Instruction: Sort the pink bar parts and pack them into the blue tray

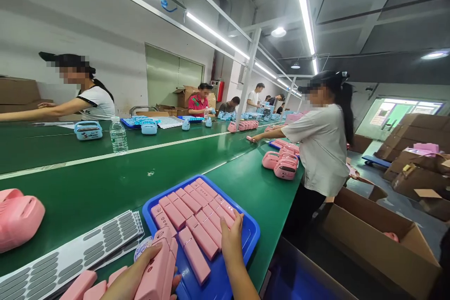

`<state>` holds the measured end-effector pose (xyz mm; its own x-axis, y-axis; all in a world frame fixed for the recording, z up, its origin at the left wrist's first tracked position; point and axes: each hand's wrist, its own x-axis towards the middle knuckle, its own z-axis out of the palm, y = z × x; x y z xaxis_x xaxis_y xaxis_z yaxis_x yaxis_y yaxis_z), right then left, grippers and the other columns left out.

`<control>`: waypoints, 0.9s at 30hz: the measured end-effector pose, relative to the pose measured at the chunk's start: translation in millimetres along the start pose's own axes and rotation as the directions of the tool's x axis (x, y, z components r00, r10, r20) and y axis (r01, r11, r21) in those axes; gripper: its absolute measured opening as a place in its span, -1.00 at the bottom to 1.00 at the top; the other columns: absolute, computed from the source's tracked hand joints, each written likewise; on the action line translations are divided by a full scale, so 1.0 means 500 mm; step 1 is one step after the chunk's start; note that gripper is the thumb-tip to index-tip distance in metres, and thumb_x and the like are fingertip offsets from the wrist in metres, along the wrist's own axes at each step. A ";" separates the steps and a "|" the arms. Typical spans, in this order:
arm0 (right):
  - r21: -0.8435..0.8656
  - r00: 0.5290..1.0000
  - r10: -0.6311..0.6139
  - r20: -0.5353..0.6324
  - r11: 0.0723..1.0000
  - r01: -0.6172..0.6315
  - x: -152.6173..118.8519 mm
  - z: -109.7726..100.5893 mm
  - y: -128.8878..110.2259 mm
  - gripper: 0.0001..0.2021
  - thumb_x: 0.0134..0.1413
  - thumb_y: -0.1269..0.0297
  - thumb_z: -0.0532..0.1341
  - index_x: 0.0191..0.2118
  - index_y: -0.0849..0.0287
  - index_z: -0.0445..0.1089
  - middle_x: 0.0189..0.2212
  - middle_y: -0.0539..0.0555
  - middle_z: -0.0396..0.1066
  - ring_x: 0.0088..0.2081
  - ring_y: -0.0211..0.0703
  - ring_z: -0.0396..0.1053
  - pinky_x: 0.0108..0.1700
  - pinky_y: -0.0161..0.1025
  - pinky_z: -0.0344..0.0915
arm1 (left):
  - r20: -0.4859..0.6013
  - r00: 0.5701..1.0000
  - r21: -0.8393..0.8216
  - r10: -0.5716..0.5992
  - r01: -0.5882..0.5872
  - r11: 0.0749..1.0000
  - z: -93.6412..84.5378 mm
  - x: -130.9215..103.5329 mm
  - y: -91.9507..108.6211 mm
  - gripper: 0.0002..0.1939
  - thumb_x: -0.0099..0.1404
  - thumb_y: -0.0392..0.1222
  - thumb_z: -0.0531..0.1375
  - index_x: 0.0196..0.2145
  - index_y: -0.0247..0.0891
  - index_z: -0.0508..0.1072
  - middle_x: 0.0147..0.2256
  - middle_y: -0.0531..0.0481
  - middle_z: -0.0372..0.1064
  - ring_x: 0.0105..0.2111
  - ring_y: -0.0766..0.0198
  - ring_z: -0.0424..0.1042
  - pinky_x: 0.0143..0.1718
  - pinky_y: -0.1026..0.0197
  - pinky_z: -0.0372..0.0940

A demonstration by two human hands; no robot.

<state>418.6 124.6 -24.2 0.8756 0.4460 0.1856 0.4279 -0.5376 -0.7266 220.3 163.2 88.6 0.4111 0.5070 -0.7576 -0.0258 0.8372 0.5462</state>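
Pink rectangular plastic blocks (pixel 197 218), likely light, stiff and best gripped by their long sides, fill a blue plastic tray (pixel 251 236) on the green table (pixel 105 183); right hand (pixel 230 236) rests curled on them, left hand (pixel 140 276) clasps one just left of the tray.

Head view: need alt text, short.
The person's left hand holds a pink rectangular part while the right hand rests on rows of pink parts in a blue tray on a green conveyor table. Co-workers stand alongside.

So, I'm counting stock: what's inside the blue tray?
The blue tray holds rows of pink blocks. The right hand covers some, so no full count.
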 end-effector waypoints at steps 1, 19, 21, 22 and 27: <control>0.008 1.000 0.011 0.002 1.000 -0.011 0.004 0.000 -0.002 -0.54 0.24 0.29 -0.13 0.21 0.36 -0.08 0.27 0.46 -0.13 0.30 0.15 -0.24 0.19 0.16 0.02 | -0.010 1.000 -0.017 -0.015 0.015 1.000 0.001 -0.002 0.001 -0.45 0.17 0.00 0.18 -0.01 -0.47 0.26 -0.54 -0.26 0.48 -0.61 0.07 0.45 -0.51 0.05 0.41; -0.144 0.914 -0.282 0.291 0.932 0.333 -0.127 -0.073 -0.079 -0.38 -0.04 0.52 0.16 0.20 0.32 0.11 0.30 0.35 -0.19 0.31 0.21 -0.36 0.25 0.17 -0.20 | -0.201 0.953 0.019 0.228 -0.229 0.973 0.002 -0.008 -0.014 -0.61 0.16 -0.10 0.24 -0.11 -0.34 0.33 -0.52 -0.07 0.39 -0.48 0.05 0.47 -0.59 0.10 0.38; 0.159 0.866 -0.355 0.352 0.934 0.319 -0.145 -0.090 -0.096 -0.50 0.11 0.31 0.11 0.18 0.24 0.12 0.22 0.31 0.03 0.22 0.14 0.04 0.15 0.06 0.14 | -0.147 0.944 0.066 0.296 -0.290 0.955 0.009 0.020 -0.025 -0.64 0.19 -0.14 0.21 -0.07 -0.29 0.30 -0.51 -0.03 0.38 -0.47 0.08 0.48 -0.57 0.15 0.36; 0.326 0.826 -0.409 0.389 0.899 0.291 -0.157 -0.096 -0.103 -0.48 0.10 0.19 0.13 0.17 0.20 0.12 0.15 0.28 0.14 0.11 0.10 0.21 0.06 0.01 0.27 | -0.107 0.934 0.095 0.341 -0.332 0.939 0.013 0.034 -0.030 -0.64 0.20 -0.19 0.19 -0.04 -0.27 0.28 -0.44 -0.05 0.42 -0.44 0.11 0.48 -0.53 0.17 0.36; 0.581 0.720 -0.529 0.450 0.785 0.214 -0.189 -0.092 -0.114 -0.21 -0.18 0.26 0.33 0.22 0.15 0.03 0.13 0.20 0.20 0.16 0.11 0.15 0.17 0.04 0.13 | -0.070 0.912 0.167 0.404 -0.388 0.906 0.038 0.055 -0.038 -0.36 0.19 -0.23 0.21 0.17 -0.21 0.06 -0.08 -0.15 0.41 -0.22 0.18 0.48 -0.32 0.27 0.34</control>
<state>321.6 80.1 30.0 0.3027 0.9273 0.2204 0.3927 0.0894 -0.9153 249.3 157.5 64.2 0.3007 0.8148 -0.4956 -0.0307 0.5277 0.8489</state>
